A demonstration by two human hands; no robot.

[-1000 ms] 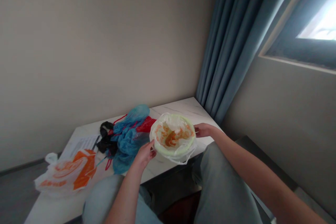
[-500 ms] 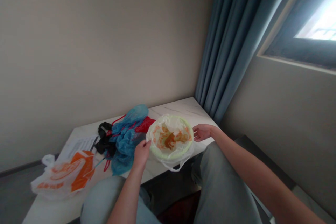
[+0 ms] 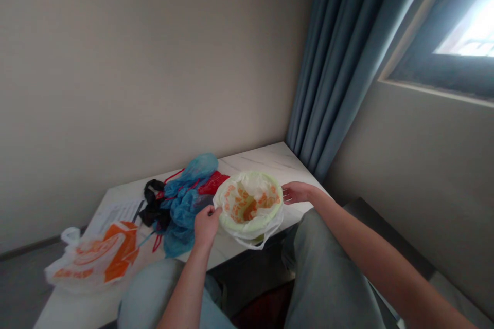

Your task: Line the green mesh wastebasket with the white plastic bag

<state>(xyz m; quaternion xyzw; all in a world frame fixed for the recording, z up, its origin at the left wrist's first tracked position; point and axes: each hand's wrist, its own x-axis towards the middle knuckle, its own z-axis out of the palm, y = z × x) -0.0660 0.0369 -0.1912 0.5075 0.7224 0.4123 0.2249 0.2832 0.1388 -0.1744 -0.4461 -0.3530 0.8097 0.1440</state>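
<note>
White table (image 3: 262, 157); blue bag (image 3: 184, 211), black bag (image 3: 159, 217), paper (image 3: 113, 214), orange-printed bag (image 3: 96, 258)

White plastic liner (image 3: 247, 195): orange print, too blurred to read
White-and-orange bag (image 3: 92, 259): large orange lettering, not legible
Paper sheet (image 3: 115, 214): rows of small print, unreadable

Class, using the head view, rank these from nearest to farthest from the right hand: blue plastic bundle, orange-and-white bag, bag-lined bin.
1. Bag-lined bin: just left of the right hand.
2. Blue plastic bundle: left of the bin.
3. Orange-and-white bag: farthest left.
</note>
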